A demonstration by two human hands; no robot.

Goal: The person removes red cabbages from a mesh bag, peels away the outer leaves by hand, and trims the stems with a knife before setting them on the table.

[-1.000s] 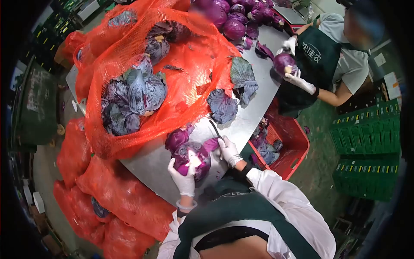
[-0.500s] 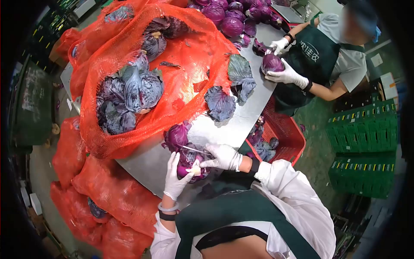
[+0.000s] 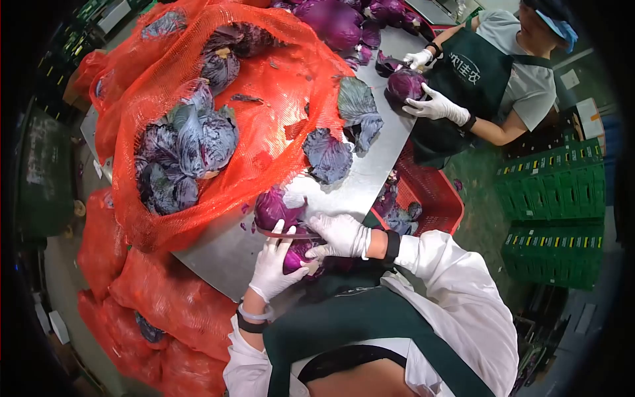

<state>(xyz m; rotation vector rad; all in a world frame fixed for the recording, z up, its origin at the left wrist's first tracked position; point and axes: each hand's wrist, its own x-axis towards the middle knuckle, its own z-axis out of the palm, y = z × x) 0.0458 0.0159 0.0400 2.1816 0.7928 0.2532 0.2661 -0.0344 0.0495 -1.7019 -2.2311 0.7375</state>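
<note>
Red cabbage: lower centre of frame, at the steel table edge, between our hands
Left hand: gloved, we cup the head's left side, fingers curled
Right hand: gloved, closed on a knife laid across the head's top

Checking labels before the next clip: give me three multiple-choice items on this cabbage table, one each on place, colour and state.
1. Where is the red crate? A on a cart; B beside the table, below its top; C on a shelf.
2. The net sack is: A orange-red; B green; C white.
3. The left hand is: A idle; B bare; C gloved, gripping a red cabbage.
B, it stands low by the table edge; A, its mesh is orange-red; C, it is gloved white and clasps the cabbage.
</note>
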